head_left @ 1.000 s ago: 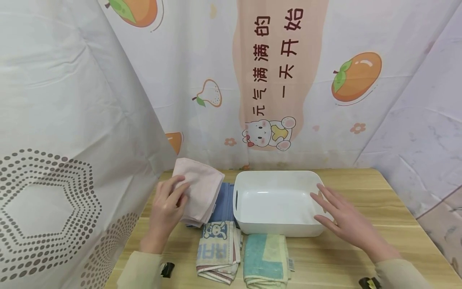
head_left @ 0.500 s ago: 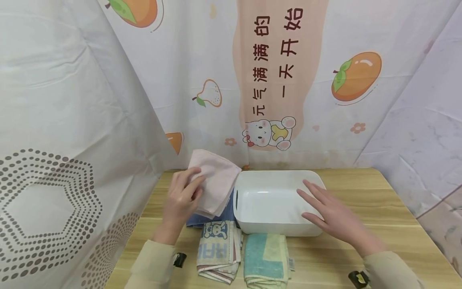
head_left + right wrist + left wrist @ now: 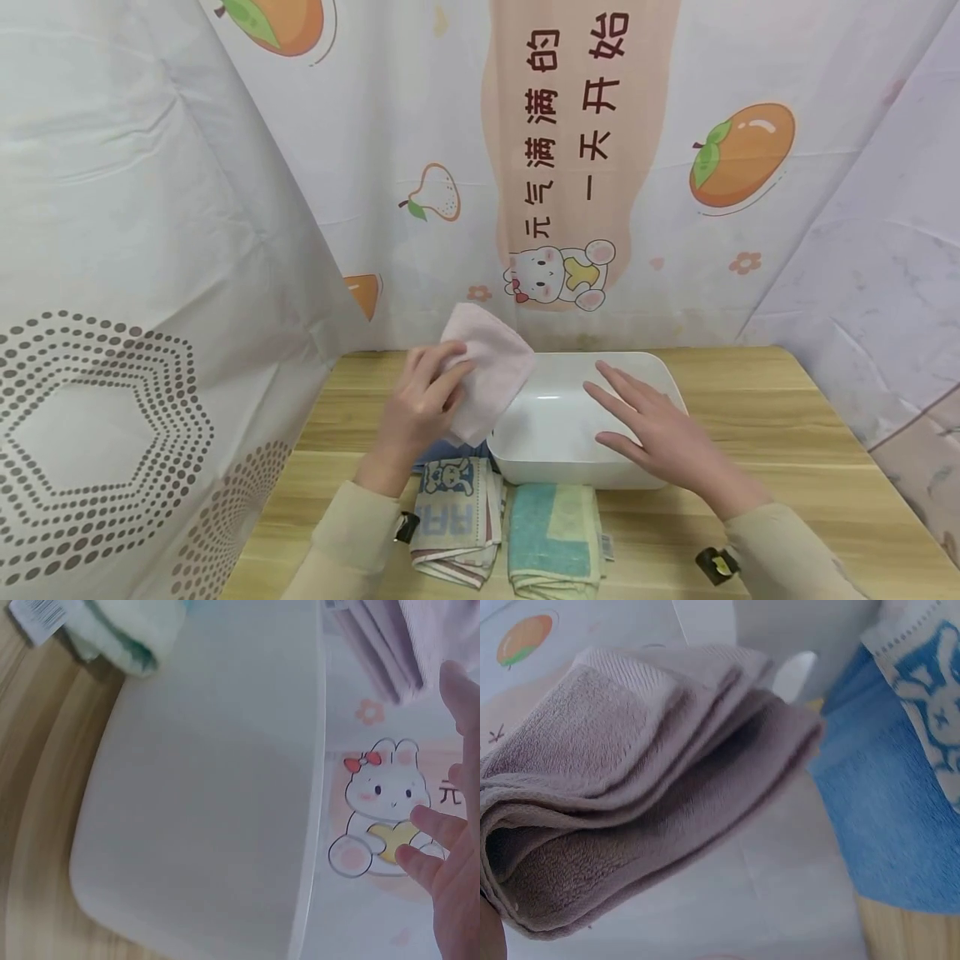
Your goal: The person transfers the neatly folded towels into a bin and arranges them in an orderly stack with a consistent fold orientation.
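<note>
A: Head view. What does each hand do?

B: The left hand [image 3: 420,408], left of centre, pinches a folded pink towel [image 3: 487,379] between thumb and fingers. The towel is lifted off the table, its far corner over the left rim of the white tub [image 3: 555,467]. The right hand [image 3: 660,433], fingers straight and slightly spread, is held over the tub's right half; contact with the rim cannot be told.

A: And around them?

B: On the wooden table [image 3: 787,450], at lower centre, lie a bunny-print towel [image 3: 453,521] and, just beside it, a green towel [image 3: 551,537], both touching the tub's near wall. A blue towel [image 3: 438,454] shows below the left hand.

A: Left wrist view?

B: The pink towel [image 3: 637,780] fills the left and centre, its folded layers fanned. The blue towel [image 3: 885,817] lies at right, the bunny-print towel [image 3: 922,675] at upper right. The hand itself is hardly visible.

A: Right wrist view?

B: The tub [image 3: 210,795] fills the centre. Straight fingers [image 3: 442,825] appear at the right edge, clear of the rim. The pink towel [image 3: 405,637] is at upper right, the green towel [image 3: 127,630] at upper left.
</note>
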`<state>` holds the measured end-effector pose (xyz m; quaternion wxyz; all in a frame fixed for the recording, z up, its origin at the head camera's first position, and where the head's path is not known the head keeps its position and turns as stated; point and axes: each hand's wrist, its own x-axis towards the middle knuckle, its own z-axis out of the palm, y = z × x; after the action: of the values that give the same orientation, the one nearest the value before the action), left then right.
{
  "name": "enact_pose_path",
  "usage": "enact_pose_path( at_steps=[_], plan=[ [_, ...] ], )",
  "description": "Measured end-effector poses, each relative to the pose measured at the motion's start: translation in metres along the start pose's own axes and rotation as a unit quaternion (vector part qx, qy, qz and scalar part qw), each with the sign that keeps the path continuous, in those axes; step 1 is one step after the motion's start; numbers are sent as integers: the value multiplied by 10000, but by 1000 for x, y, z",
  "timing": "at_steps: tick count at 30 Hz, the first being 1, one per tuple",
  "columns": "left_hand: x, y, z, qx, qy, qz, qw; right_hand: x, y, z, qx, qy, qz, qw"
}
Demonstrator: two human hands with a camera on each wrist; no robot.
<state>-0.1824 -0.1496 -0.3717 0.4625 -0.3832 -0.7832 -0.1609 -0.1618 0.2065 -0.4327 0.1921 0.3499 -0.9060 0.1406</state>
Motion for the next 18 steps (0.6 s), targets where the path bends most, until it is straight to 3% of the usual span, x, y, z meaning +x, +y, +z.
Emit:
enact_pose_path(
  at_steps=[6, 10, 13, 18],
  plan=[
    [14, 10, 5, 20, -105, 287, 9995, 9, -9, -4, 240, -159, 117, 9995],
    [23, 15, 11, -83, 249, 588, 9979, 12, -13, -6, 320, -195, 256, 9990],
    [28, 18, 16, -138, 449, 802, 9957, 15, -13, -6, 304, -72, 149, 9994],
    [32, 25, 21, -171, 368, 1033, 9938, 19, -12, -5, 199, 175, 1, 9996]
  ],
)
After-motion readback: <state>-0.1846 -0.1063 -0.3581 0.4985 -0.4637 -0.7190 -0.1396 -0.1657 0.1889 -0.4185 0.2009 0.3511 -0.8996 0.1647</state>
